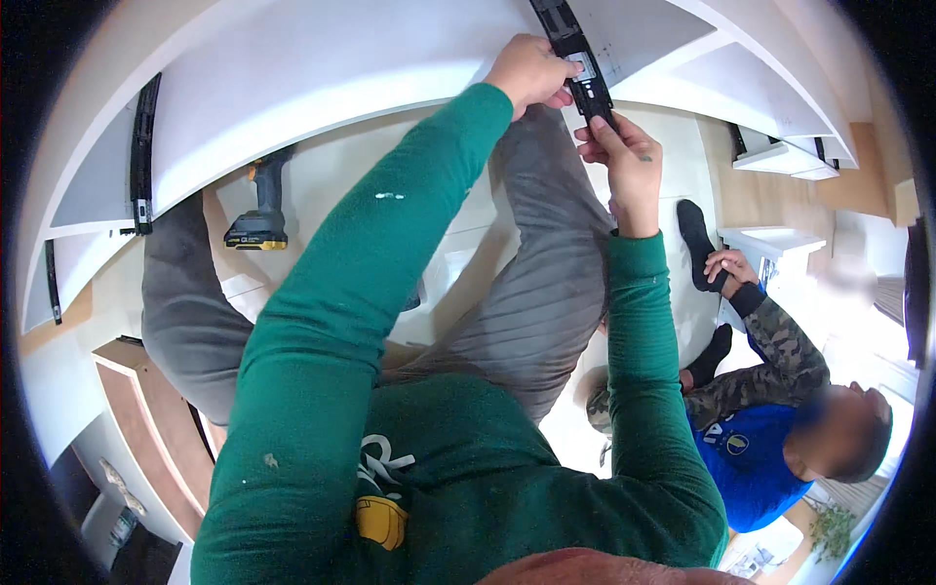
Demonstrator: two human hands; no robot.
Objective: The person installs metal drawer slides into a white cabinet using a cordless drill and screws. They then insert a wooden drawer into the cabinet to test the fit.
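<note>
A black drawer slide (564, 37) lies along the right end of a white cabinet panel (370, 49), a pale label on its middle. My left hand (529, 74) is closed on the slide's left edge beside the label, with fingertips on its face. Lower down, my right hand (632, 168) pinches the slide's near end between thumb and fingers. A second black slide (143, 161) is on the panel at the far left; neither hand touches it.
A cordless drill (261, 207) with a black and yellow battery stands on the floor between my legs. At the right a co-worker in a blue shirt (746, 458) sits close by, feet toward me. A brown-fronted wooden piece (156, 419) lies at the lower left.
</note>
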